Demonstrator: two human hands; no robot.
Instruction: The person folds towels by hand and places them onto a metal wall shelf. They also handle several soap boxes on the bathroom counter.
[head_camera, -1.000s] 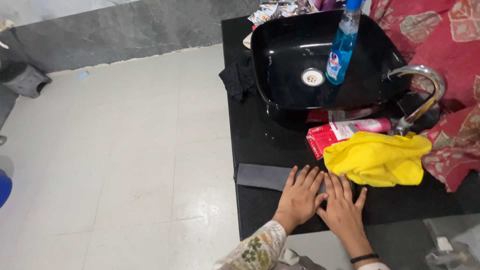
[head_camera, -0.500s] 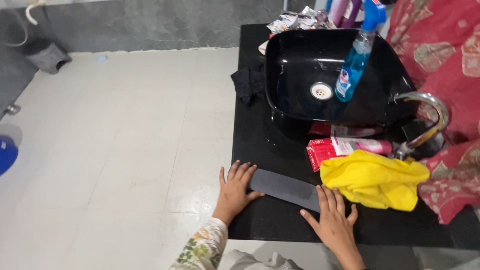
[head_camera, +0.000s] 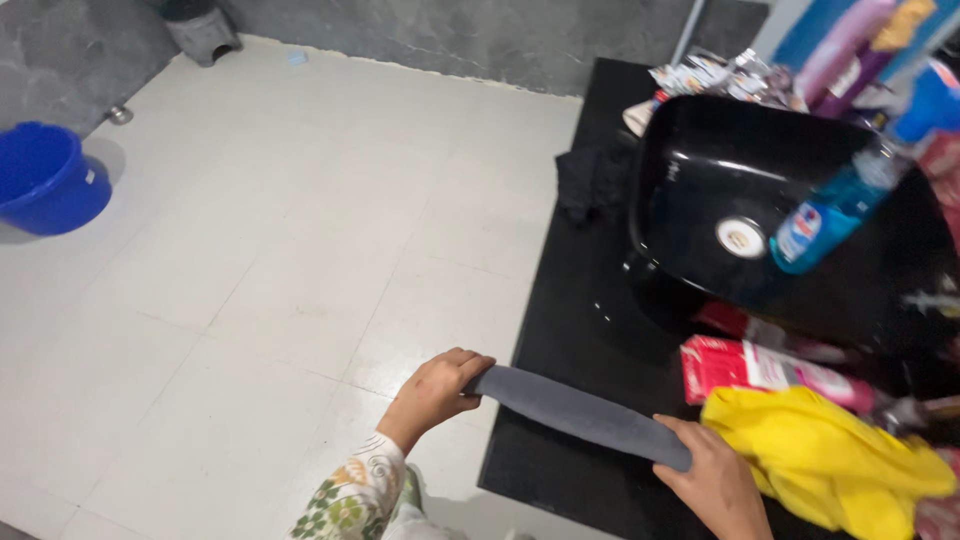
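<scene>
Left hand (head_camera: 432, 392) and right hand (head_camera: 712, 478) each clenched on an end of a folded grey cloth (head_camera: 580, 413), a soft matte strip stretched between them over the glossy black surface (head_camera: 580, 330) edge, crumpled yellow cloth (head_camera: 830, 455) just right of the right hand.

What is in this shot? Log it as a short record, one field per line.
left hand: grips one end of the grey folded cloth
right hand: grips the other end
cloth: lifted, spanning the black counter edge
basin: black, blue spray bottle leaning in it
beside right hand: yellow cloth, red packet
floor: blue bucket
</scene>
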